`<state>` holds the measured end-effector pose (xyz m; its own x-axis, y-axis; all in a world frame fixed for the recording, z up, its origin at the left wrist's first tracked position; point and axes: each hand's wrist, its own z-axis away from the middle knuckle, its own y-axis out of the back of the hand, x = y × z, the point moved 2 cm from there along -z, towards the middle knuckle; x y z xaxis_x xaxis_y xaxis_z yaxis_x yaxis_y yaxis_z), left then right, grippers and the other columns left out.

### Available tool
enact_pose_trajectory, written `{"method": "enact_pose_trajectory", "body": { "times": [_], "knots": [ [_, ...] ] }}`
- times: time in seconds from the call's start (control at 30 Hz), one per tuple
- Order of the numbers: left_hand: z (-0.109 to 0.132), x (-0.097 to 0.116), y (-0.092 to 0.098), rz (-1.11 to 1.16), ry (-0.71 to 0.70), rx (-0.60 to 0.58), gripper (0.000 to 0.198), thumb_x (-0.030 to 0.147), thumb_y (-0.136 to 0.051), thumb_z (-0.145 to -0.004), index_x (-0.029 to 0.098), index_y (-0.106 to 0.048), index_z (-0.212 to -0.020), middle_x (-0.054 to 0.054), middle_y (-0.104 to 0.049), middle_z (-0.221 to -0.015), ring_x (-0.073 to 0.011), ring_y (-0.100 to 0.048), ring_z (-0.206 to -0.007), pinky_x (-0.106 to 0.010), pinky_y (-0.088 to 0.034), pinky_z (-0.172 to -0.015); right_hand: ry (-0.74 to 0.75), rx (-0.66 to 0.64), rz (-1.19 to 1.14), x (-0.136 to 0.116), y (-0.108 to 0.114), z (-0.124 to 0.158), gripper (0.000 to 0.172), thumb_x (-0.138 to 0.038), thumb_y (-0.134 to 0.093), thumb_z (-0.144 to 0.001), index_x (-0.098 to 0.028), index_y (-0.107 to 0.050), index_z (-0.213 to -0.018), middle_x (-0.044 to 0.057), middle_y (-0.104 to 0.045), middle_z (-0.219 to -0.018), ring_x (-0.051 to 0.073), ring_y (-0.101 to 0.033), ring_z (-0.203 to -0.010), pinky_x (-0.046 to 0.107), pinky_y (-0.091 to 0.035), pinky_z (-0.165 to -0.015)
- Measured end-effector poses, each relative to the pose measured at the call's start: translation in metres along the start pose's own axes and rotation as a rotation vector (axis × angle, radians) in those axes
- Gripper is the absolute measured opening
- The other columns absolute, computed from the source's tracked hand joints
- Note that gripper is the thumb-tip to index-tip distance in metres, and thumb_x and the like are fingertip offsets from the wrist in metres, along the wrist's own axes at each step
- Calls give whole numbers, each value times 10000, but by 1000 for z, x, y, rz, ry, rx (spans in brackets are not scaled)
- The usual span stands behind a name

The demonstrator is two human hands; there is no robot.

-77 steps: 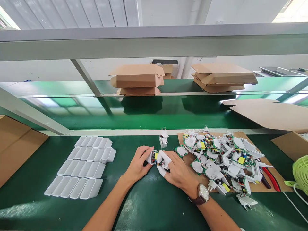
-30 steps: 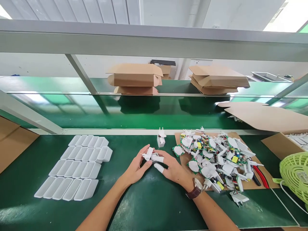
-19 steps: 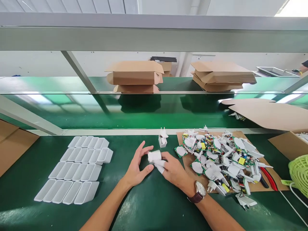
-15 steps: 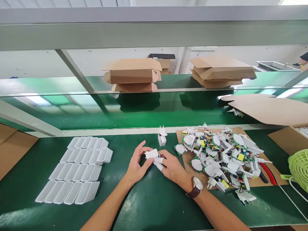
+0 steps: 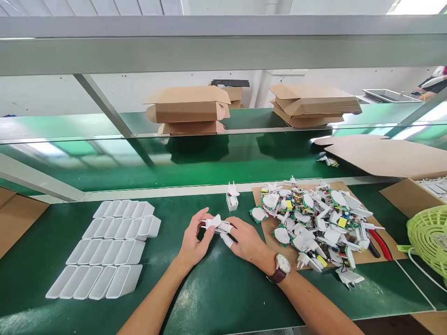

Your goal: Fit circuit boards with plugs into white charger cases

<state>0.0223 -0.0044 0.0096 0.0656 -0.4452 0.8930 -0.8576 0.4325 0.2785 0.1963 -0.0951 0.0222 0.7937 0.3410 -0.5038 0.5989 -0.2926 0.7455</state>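
Over the middle of the green bench, my left hand [image 5: 195, 238] and my right hand [image 5: 250, 241] are closed together around a white plug adapter part [image 5: 213, 222]. Its metal pins point left, and the fingers partly cover it. White finger covers sit on some of my right fingertips, and that wrist wears a watch. Just beyond the hands, a small white case [image 5: 232, 204] stands upright with a pronged plug part in its top. To the right lies a pile of white plug parts and green circuit boards [image 5: 307, 223] on a cardboard sheet [image 5: 270, 229].
Rows of open white plastic cases [image 5: 118, 282] lie at left. Red-and-black handled pliers [image 5: 382, 246] and a green basket [image 5: 428, 232] are at right. Cardboard boxes [image 5: 192, 110] sit on the shelf beyond, under a metal crossbar [image 5: 223, 53]. At top right, part of a person shows.
The plug part has been turned in my fingers, so its pins now show on the left. My hands stay together, and the whole view has shifted slightly.
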Motion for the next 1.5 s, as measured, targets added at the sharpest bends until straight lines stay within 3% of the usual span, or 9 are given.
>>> {"method": "enact_pose_trajectory", "body": {
  "times": [0.2,0.33,0.5,0.63,0.83,0.97,1.1,1.3,1.5],
  "knots": [
    [-2,0,0,-35,-25,-17,409,324,-550,-1002,256,-478,-1399,-53,-700,-1086,-161,-683,-896,-315,-576,-819,-121,97,-307,13,8,5,524,-353,-701,-930,-279,-498,-1408,89,-628,-1263,196,-696,-1009,380,-603,-923],
    [-2,-3,1,-52,-7,-24,427,363,-535,-1010,258,-461,-1417,-63,-680,-1102,-174,-678,-921,-351,-571,-849,-50,7,-303,8,4,3,352,-294,-638,-962,-249,-604,-1309,115,-635,-1272,235,-638,-1154,431,-546,-1025],
    [5,3,-9,-96,-139,-74,1051,467,-855,-741,272,-235,-1567,-152,-543,-1375,-306,-612,-1199,-485,-542,-987,-428,7,-904,3,-10,-4,315,-438,-594,-961,-213,-680,-1165,94,-717,-1081,222,-701,-973,401,-603,-871],
    [8,15,-21,-239,-276,0,856,357,-793,-824,284,-316,-1532,-130,-609,-1294,-300,-636,-1146,-500,-546,-966,-736,-55,-1325,-4,-18,-7,431,-576,-655,-875,-165,-713,-991,61,-735,-835,234,-719,-820,401,-594,-792],
    [6,23,-23,-299,-330,83,794,356,-811,-813,231,-399,-1479,-131,-681,-1219,-296,-672,-1071,-484,-554,-941,-785,-64,-1414,-9,-16,-8,421,-561,-734,-792,-167,-723,-940,49,-741,-797,238,-719,-790,418,-580,-829],
    [4,25,-21,-309,-327,96,709,356,-798,-819,220,-460,-1428,-143,-678,-1252,-306,-654,-1132,-497,-561,-945,-732,15,-1260,-7,-16,-8,402,-548,-681,-850,-165,-728,-962,61,-754,-853,222,-713,-802,428,-591,-849],
    [1,21,-16,-321,-286,193,650,314,-777,-833,225,-497,-1413,-136,-687,-1243,-304,-606,-1211,-508,-545,-1006,-483,241,-926,-8,-10,-10,294,-421,-661,-884,-220,-723,-1090,67,-753,-1092,204,-710,-961,399,-588,-939],
    [-4,6,-7,-137,-52,169,648,400,-722,-875,253,-469,-1453,-127,-589,-1379,-280,-614,-1252,-474,-531,-1052,-129,272,-693,-17,-3,-4,297,-204,-575,-925,-225,-677,-1204,98,-677,-1307,196,-678,-1166,376,-596,-975],
    [-22,-4,1,-239,172,168,628,521,-808,-740,258,-626,-1280,-101,-632,-1240,-301,-642,-1163,-507,-529,-1030,141,280,-167,-8,12,0,350,-39,-490,-891,-214,-641,-1155,110,-655,-1331,215,-630,-1235,409,-570,-1007]
  ]
}}
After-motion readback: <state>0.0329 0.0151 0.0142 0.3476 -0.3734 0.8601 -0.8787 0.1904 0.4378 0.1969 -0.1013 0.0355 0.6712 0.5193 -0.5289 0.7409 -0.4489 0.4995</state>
